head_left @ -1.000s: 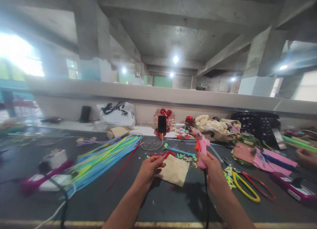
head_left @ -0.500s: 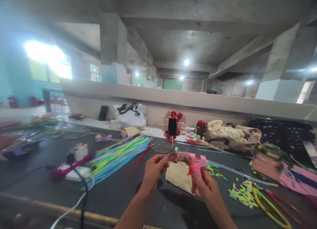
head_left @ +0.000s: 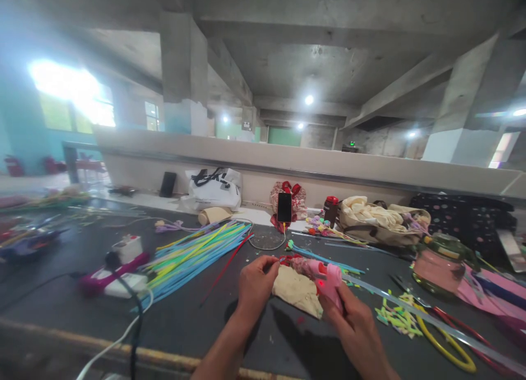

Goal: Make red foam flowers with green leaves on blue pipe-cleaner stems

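Note:
My right hand [head_left: 354, 320] is wrapped round the handle of a pink hot glue gun [head_left: 333, 278], whose small red light glows. A long clear glue stick [head_left: 396, 299] runs out from the back of the gun toward the lower right. The nozzle end points left, toward my left hand [head_left: 257, 284]. There the thumb and forefinger are pinched together; what they hold is too small and too hidden to name. Below the gun lies a crumpled beige cloth pad [head_left: 296, 289]. Behind it rest blue stems with green tips [head_left: 318, 253].
Colourful pipe cleaners [head_left: 201, 259] lie in a bundle at left, near a purple-and-white power strip [head_left: 113, 273] with cables. To the right are cut yellow-green bits [head_left: 398, 317], yellow-handled scissors [head_left: 446, 347] and a large jar [head_left: 439, 265]. A phone [head_left: 284, 207] stands behind.
The glue gun has tilted and turned in my right hand, so its glue stick now swings across the right side. My left hand stays pinched in about the same place.

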Tool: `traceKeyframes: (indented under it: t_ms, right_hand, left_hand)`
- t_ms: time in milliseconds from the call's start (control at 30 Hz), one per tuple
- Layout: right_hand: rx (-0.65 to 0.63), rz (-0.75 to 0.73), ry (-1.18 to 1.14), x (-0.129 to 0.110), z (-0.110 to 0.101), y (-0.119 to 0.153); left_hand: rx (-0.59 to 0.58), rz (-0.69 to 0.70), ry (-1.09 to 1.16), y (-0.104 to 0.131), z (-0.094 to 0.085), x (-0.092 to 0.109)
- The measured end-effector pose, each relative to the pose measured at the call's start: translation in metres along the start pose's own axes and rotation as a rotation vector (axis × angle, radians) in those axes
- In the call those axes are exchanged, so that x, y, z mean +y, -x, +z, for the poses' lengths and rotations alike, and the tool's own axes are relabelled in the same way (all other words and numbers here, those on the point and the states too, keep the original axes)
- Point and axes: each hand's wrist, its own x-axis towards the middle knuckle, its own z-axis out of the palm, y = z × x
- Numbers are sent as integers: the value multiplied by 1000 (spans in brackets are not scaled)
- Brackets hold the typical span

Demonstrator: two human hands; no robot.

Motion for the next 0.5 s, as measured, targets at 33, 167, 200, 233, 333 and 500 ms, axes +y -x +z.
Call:
traceKeyframes:
  t_ms: [33, 167, 200, 233, 333, 500]
  right_hand:
    - [6, -8, 12, 0, 0, 0]
    - [48, -20, 2, 0, 0, 0]
    - [51, -19, -5, 0, 1, 0]
    - [55, -15, -13, 0, 1, -1]
    - [115, 28, -61, 0, 3, -2]
    - [177, 157, -246, -5, 0, -4]
  left_hand:
    - [1, 9, -20, 0, 0, 0]
    - [6, 34, -82, 1, 2, -2]
    - [7, 39, -93, 2, 3, -2]
    - [8, 44, -102, 2, 3, -3]
    - [7, 52, -124, 2, 4, -3]
    - [-14, 56, -130, 3, 2, -1]
